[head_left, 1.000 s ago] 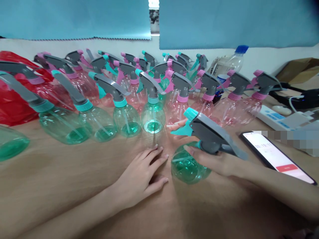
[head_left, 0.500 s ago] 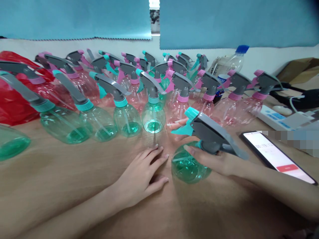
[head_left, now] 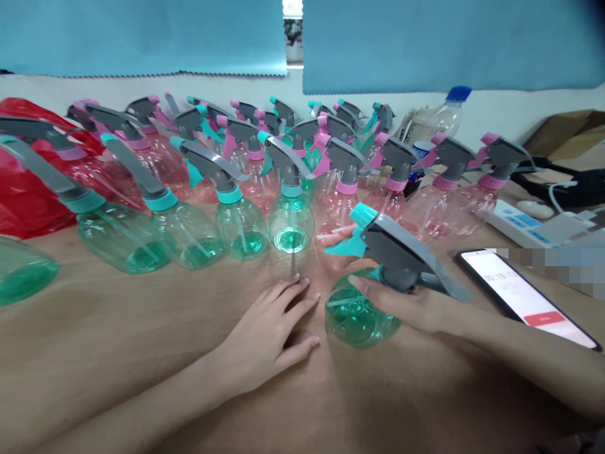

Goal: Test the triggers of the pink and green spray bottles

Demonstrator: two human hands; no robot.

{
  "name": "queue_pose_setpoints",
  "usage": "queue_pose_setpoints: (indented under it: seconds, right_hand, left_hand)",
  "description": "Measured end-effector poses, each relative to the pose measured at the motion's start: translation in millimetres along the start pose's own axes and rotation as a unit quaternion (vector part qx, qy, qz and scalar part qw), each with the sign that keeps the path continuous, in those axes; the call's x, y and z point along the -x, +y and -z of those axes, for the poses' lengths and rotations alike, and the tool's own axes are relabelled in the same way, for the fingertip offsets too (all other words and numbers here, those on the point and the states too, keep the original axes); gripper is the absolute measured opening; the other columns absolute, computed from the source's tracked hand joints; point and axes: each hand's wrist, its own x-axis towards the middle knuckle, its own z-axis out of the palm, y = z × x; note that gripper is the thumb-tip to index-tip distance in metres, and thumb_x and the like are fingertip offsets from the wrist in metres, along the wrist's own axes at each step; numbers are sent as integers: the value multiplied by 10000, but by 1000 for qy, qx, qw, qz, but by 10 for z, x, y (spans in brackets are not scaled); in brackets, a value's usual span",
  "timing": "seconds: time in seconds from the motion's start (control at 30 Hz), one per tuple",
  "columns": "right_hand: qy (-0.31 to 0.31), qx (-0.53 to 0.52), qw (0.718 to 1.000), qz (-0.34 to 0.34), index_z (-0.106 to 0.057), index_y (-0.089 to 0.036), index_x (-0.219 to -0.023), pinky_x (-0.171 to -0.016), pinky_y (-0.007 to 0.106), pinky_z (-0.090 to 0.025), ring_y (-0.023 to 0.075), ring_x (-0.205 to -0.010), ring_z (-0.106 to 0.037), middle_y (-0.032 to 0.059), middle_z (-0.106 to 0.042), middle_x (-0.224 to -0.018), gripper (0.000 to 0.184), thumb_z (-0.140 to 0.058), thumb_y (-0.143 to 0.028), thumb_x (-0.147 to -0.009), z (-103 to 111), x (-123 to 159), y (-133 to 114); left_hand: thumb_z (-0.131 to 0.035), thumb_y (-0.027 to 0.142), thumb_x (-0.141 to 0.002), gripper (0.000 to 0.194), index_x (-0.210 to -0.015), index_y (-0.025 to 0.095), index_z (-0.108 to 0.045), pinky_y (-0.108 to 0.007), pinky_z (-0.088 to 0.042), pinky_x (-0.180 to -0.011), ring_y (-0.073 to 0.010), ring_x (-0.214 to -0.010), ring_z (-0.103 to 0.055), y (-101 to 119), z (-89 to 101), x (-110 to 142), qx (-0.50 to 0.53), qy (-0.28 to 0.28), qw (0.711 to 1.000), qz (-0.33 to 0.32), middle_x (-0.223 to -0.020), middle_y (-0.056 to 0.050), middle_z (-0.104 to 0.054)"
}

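Observation:
My right hand (head_left: 416, 302) is wrapped round a green spray bottle (head_left: 362, 315) with a grey head and a turquoise nozzle and trigger. The thumb lies across the near side below the collar, while the other fingers reach round the far side, partly hidden by the bottle. To the left of it, my left hand (head_left: 269, 334) rests flat on the wooden table (head_left: 165, 340), fingers apart and holding nothing. Beyond it stand more green spray bottles in a row, the nearest being a green bottle (head_left: 291, 221) and another green bottle (head_left: 241, 227).
Several pink spray bottles (head_left: 432, 208) stand behind and to the right. A phone (head_left: 524, 296) with a running timer lies at right, near a white power strip (head_left: 524, 224). A red plastic bag (head_left: 28, 195) is at far left, a blue-capped bottle (head_left: 444, 120) and cardboard box (head_left: 567, 135) at back right.
Both hands and the spray bottle look practically the same as before. Only the timer on the phone has advanced.

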Motion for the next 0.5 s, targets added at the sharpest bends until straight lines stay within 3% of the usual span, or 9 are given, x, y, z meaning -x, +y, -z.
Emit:
queue_pose_setpoints:
  seconds: [0.33, 0.5]
  right_hand:
    - [-13, 13, 1000, 9, -474, -218, -1066, -724, 225, -588, 103, -772, -649, 60, -640, -1131, 372, -511, -64, -729, 25, -7, -9]
    - [-11, 10, 1000, 12, -473, -205, -1057, -726, 255, -593, 120, -783, -650, 83, -642, -1131, 375, -504, -50, -717, 21, -7, -2]
  left_hand:
    - [-491, 453, -947, 564, -1430, 180, -390, -482, -333, -1076, -295, -1358, -327, 5, 8, -7, -13, -15, 1000, 6, -1478, -103, -397]
    - [-488, 457, -948, 564, -1432, 186, -384, -475, -319, -1087, -289, -1365, -314, 3, -5, -12, -14, -12, 1000, 4, -1482, -100, -390]
